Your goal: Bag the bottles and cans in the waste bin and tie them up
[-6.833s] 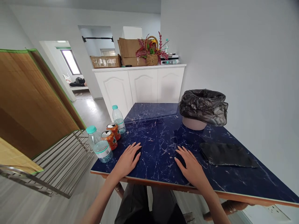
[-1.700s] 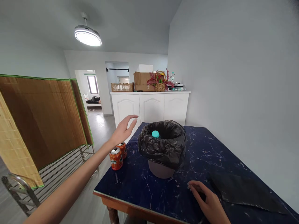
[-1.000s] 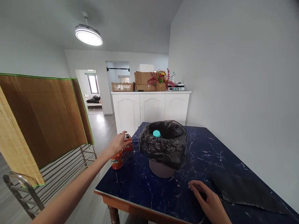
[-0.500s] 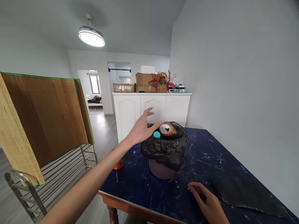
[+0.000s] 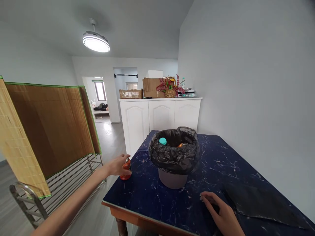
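At the table's left edge my left hand [image 5: 118,166] has its thumb and fingers around an upright orange-red drink can [image 5: 126,165]. The can's base is on the table. A small bin [image 5: 173,179] lined with a black plastic bag [image 5: 172,160] stands mid-table. Inside it show a turquoise bottle cap [image 5: 162,141] and part of another orange can [image 5: 181,145]; the bag hides the rest. Near the front right, my right hand [image 5: 220,209] rests on the table with fingers curled against the thumb, nothing seen in them.
The table [image 5: 147,200] has a dark blue marbled top. A black flat sheet [image 5: 265,205] lies at its right. On the left stands a metal rack [image 5: 71,183] with a bamboo mat [image 5: 54,124] over it. Behind is a white cabinet [image 5: 161,114] bearing cardboard boxes [image 5: 154,87] and a flower basket [image 5: 170,93].
My left hand has let go of a can, which is now lower in the bin, and has moved left and down to the can at the table edge. My right hand stays put.
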Tool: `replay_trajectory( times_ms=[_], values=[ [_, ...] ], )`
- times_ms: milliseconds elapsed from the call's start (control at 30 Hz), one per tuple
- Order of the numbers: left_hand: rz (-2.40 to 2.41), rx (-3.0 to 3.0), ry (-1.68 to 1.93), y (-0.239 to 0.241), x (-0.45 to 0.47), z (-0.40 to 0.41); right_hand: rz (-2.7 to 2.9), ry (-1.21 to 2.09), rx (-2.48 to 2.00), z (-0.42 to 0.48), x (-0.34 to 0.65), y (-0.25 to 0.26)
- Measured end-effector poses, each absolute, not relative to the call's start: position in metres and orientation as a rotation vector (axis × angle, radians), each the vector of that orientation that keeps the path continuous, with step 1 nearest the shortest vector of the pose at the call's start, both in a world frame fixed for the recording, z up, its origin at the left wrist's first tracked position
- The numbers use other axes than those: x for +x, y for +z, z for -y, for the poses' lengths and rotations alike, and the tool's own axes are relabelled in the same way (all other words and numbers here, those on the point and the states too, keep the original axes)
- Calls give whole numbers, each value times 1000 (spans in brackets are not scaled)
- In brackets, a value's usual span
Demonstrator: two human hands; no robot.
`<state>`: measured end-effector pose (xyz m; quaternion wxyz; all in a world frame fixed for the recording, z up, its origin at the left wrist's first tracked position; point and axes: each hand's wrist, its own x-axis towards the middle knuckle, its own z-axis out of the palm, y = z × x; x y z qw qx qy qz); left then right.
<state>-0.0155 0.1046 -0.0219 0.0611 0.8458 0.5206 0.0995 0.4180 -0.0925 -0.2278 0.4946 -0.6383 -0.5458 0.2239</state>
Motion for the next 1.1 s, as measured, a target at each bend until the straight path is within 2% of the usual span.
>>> replay_trajectory(
  times_ms=[100,167,300,400,533,700,933,1100],
  values=[
    [-1608,2570,333,-32,-21,-102,1314,547,-1548,92,417,-229],
    [-1646,2574,479,-24,-15,-100,1307,552,-1545,93,417,-228],
    [-1539,2520,1340,25,21,-86,1289,612,-1538,93,418,-225],
    [-1253,2453,1589,65,64,-70,1275,633,-1544,93,419,-225],
    [-939,2525,1553,87,125,-62,1293,635,-1568,93,419,-224],
    [-787,2493,1314,73,167,-64,1319,636,-1591,93,416,-222],
    [-820,2318,1530,46,138,-71,1314,644,-1569,93,416,-223],
    [-871,2469,1365,21,119,-89,1296,618,-1557,95,414,-222]
  ],
)
